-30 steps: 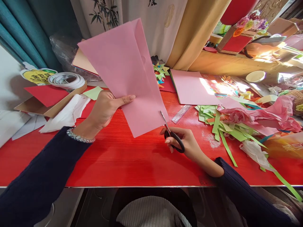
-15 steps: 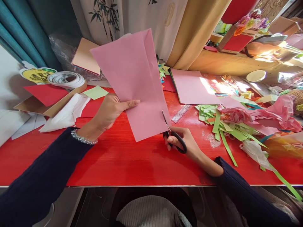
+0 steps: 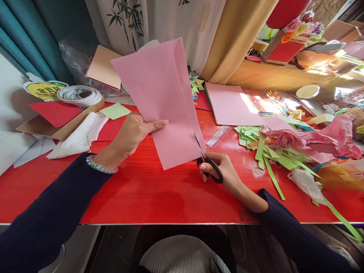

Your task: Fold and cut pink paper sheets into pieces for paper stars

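A folded sheet of pink paper is held up tilted above the red table. My left hand pinches its left side, the thumb lying on the front face and the other fingers hidden behind. In my right hand is a pair of black-handled scissors, with fingers in the loops. One blade lies across the front of the paper near its lower right corner; the other blade is hidden behind the sheet.
Right of the paper lie a clear ruler, a stack of pink paper, green paper strips and crumpled pink tissue. At left are a cardboard tray, white tape rolls and a light green square.
The pink paper and my left hand have shifted slightly right and down. The scissors have moved a little right with the paper's corner. In the last half second almost nothing has moved.
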### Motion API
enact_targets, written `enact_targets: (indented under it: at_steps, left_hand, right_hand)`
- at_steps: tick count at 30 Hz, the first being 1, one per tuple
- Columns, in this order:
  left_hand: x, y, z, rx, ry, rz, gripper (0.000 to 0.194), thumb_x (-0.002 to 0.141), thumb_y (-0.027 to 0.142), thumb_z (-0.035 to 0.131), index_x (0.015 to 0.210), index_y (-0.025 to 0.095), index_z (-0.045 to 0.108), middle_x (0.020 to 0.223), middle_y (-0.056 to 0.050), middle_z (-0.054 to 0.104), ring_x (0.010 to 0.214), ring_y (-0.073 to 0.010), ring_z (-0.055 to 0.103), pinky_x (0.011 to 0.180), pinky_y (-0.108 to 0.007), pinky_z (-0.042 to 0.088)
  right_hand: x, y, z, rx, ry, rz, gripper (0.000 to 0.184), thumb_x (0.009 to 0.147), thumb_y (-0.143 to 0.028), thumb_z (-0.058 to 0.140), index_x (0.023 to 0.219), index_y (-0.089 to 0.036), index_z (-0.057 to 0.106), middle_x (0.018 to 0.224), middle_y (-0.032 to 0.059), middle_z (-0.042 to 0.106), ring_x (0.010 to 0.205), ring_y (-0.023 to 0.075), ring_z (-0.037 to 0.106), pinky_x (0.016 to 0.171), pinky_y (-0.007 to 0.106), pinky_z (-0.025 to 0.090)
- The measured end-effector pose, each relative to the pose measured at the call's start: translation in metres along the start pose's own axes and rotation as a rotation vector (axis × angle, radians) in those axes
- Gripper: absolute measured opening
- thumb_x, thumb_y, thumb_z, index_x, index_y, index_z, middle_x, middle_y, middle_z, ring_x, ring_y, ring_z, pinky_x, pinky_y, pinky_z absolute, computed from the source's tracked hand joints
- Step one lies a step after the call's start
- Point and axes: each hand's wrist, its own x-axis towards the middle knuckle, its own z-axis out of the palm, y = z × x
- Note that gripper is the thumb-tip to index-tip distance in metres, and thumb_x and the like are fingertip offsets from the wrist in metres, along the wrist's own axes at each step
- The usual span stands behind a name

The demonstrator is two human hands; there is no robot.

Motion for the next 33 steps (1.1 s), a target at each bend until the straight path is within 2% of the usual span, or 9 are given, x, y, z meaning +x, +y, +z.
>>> enact_targets:
  at_steps: [6, 10, 12, 14, 17, 19, 22, 27, 33]
  left_hand:
    - [-0.003, 0.002, 0.004, -0.005, -0.009, -0.025, 0.018, 0.071, 0.020, 0.078, 0.087, 0.017, 0.073, 0.099, -0.002, 0.074, 0.090, -0.0142, 0.066, 0.082, -0.027, 0.054]
    - [-0.004, 0.002, 0.006, -0.010, -0.031, -0.037, 0.016, 0.072, 0.021, 0.078, 0.086, 0.017, 0.073, 0.099, -0.001, 0.074, 0.089, -0.0127, 0.066, 0.081, -0.025, 0.053]
    - [-0.004, 0.001, 0.006, -0.003, -0.042, -0.050, 0.016, 0.072, 0.022, 0.078, 0.087, 0.017, 0.073, 0.098, -0.001, 0.074, 0.088, -0.0128, 0.066, 0.080, -0.025, 0.053]
    - [-0.005, 0.001, 0.006, -0.001, -0.049, -0.052, 0.018, 0.072, 0.022, 0.077, 0.088, 0.016, 0.073, 0.098, -0.002, 0.074, 0.088, -0.0135, 0.065, 0.081, -0.027, 0.053]
    - [-0.005, 0.001, 0.005, -0.001, -0.051, -0.052, 0.019, 0.073, 0.023, 0.077, 0.090, 0.015, 0.073, 0.100, -0.003, 0.073, 0.090, -0.0145, 0.065, 0.083, -0.029, 0.052]
    - [-0.005, 0.001, 0.005, -0.002, -0.051, -0.056, 0.019, 0.073, 0.023, 0.077, 0.089, 0.016, 0.073, 0.101, -0.003, 0.073, 0.090, -0.0144, 0.065, 0.083, -0.029, 0.052]
    - [-0.005, 0.001, 0.006, -0.007, -0.045, -0.056, 0.018, 0.073, 0.023, 0.077, 0.088, 0.016, 0.073, 0.099, -0.002, 0.074, 0.090, -0.0139, 0.065, 0.083, -0.028, 0.052]
    - [-0.005, 0.001, 0.006, -0.004, -0.037, -0.046, 0.018, 0.072, 0.023, 0.078, 0.088, 0.017, 0.073, 0.099, -0.002, 0.074, 0.089, -0.0140, 0.065, 0.082, -0.029, 0.052]
    - [-0.005, -0.003, 0.007, 0.008, -0.067, -0.078, 0.021, 0.071, 0.027, 0.079, 0.089, 0.020, 0.073, 0.100, -0.001, 0.073, 0.090, -0.0145, 0.065, 0.082, -0.027, 0.053]
  right_hand:
    - [0.001, 0.002, 0.000, -0.009, -0.010, 0.003, 0.045, 0.071, -0.058, 0.068, 0.062, -0.017, 0.051, 0.046, -0.0027, 0.051, 0.042, 0.0070, 0.040, 0.041, 0.021, 0.027]
    - [0.003, 0.000, 0.001, 0.028, -0.013, 0.016, 0.045, 0.068, -0.057, 0.071, 0.066, -0.017, 0.051, 0.049, -0.0028, 0.053, 0.043, 0.0075, 0.044, 0.040, 0.021, 0.026]
    - [0.003, -0.002, 0.001, 0.069, -0.010, 0.025, 0.045, 0.066, -0.055, 0.074, 0.081, -0.017, 0.054, 0.051, -0.0041, 0.053, 0.043, 0.0082, 0.045, 0.039, 0.020, 0.027]
    - [0.002, -0.003, 0.001, 0.106, -0.015, 0.022, 0.056, 0.067, -0.053, 0.075, 0.104, -0.016, 0.054, 0.053, -0.0056, 0.054, 0.043, 0.0085, 0.046, 0.039, 0.020, 0.028]
    - [0.003, -0.001, 0.001, 0.145, -0.027, 0.008, 0.085, 0.069, -0.050, 0.075, 0.136, -0.016, 0.035, 0.058, -0.0053, 0.057, 0.045, 0.0098, 0.050, 0.039, 0.020, 0.032]
    - [0.004, 0.002, 0.000, 0.167, -0.018, 0.001, 0.098, 0.069, -0.048, 0.076, 0.144, -0.016, 0.022, 0.060, -0.0051, 0.059, 0.045, 0.0111, 0.053, 0.040, 0.021, 0.035]
    - [0.006, 0.006, 0.000, 0.208, 0.000, -0.011, 0.103, 0.068, -0.043, 0.078, 0.146, -0.017, 0.015, 0.057, -0.0070, 0.058, 0.042, 0.0115, 0.052, 0.039, 0.022, 0.037]
    - [0.006, 0.007, 0.001, 0.254, 0.016, -0.012, 0.102, 0.067, -0.035, 0.080, 0.145, -0.020, 0.016, 0.058, -0.0072, 0.060, 0.039, 0.0099, 0.050, 0.038, 0.021, 0.037]
    - [0.005, 0.002, 0.003, 0.203, 0.033, -0.009, 0.103, 0.069, -0.042, 0.078, 0.146, -0.016, 0.014, 0.053, -0.0075, 0.057, 0.040, 0.0113, 0.051, 0.039, 0.022, 0.037]
